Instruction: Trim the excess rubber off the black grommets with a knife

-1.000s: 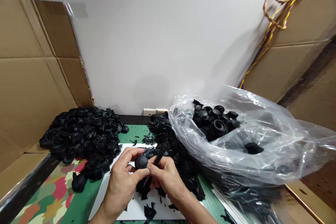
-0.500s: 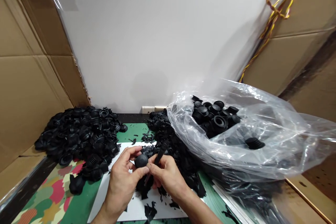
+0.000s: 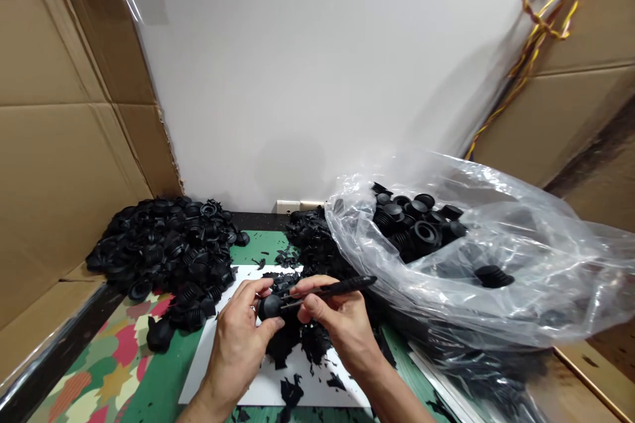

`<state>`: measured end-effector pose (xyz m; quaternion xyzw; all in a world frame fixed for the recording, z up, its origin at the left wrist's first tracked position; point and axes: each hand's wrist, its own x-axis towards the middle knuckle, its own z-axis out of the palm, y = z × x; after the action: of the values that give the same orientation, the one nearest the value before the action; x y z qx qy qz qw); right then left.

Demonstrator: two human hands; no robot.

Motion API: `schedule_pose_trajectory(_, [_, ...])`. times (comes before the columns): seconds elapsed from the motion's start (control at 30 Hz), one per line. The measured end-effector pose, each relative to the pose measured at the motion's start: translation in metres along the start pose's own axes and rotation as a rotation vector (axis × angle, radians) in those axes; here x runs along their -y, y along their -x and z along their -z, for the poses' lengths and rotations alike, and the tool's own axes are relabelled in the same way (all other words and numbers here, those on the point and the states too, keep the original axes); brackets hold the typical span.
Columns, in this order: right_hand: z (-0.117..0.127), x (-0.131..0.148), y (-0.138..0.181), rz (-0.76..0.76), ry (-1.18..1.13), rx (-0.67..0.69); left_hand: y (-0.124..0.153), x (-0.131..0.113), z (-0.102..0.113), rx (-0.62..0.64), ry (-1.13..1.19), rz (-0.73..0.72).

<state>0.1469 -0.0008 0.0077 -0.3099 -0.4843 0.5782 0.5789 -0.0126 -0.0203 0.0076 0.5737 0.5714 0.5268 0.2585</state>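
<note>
My left hand (image 3: 241, 337) pinches a round black rubber plug (image 3: 270, 306) between thumb and fingers, its smooth domed cap toward me. My right hand (image 3: 342, 320) grips a craft knife (image 3: 342, 287) by its slim black handle, which points right. The knife's thin metal tip reaches the right side of the plug; whether it cuts in is too small to tell. Beneath both hands lies a white sheet (image 3: 208, 370) strewn with black rubber scraps (image 3: 290, 391).
A heap of black plugs (image 3: 163, 244) stands at the left, near a cardboard panel (image 3: 74, 132). Dark shavings (image 3: 317, 238) pile up behind the right hand. At the right, a clear plastic bag (image 3: 540, 264) holds more ribbed plugs (image 3: 425, 232). Twisted wires (image 3: 538, 26) hang upper right.
The craft knife has swung from steeply upright to nearly level, its handle now pointing right. My right hand has turned and drawn slightly away from the left. The whole view has shifted a little.
</note>
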Motion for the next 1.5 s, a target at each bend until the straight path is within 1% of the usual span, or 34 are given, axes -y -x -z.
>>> schedule_pose_trajectory(0.07, [-0.004, -0.002, 0.003, 0.064, 0.018, 0.020, 0.001, -0.001, -0.002, 0.032, -0.013, 0.012])
schedule_pose_trajectory(0.17, [-0.007, -0.010, 0.005, 0.129, 0.125, 0.021, 0.002, -0.002, -0.004, 0.049, 0.041, 0.048])
schedule_pose_trajectory(0.3, [-0.005, -0.021, 0.005, 0.157, 0.207, -0.023, -0.001, -0.005, -0.002, 0.058, 0.248, 0.200])
schedule_pose_trajectory(0.43, [-0.004, -0.025, 0.004, 0.146, 0.226, -0.048, -0.003, -0.008, 0.000, -0.019, 0.451, 0.353])
schedule_pose_trajectory(0.57, [-0.005, -0.027, 0.006, 0.102, 0.216, -0.050, -0.003, -0.007, 0.000, -0.065, 0.538, 0.428])
schedule_pose_trajectory(0.7, [-0.006, -0.027, 0.007, 0.090, 0.238, -0.058, -0.002, -0.006, -0.001, -0.041, 0.580, 0.466])
schedule_pose_trajectory(0.9, [-0.008, -0.022, 0.008, 0.162, 0.315, -0.053, -0.002, -0.007, -0.001, -0.034, 0.599, 0.505])
schedule_pose_trajectory(1.1, [-0.009, -0.019, 0.008, 0.225, 0.376, -0.057, -0.002, -0.008, -0.002, -0.057, 0.598, 0.521])
schedule_pose_trajectory(1.5, [-0.010, -0.024, 0.008, 0.200, 0.379, -0.050, -0.002, -0.010, -0.002, -0.074, 0.561, 0.493])
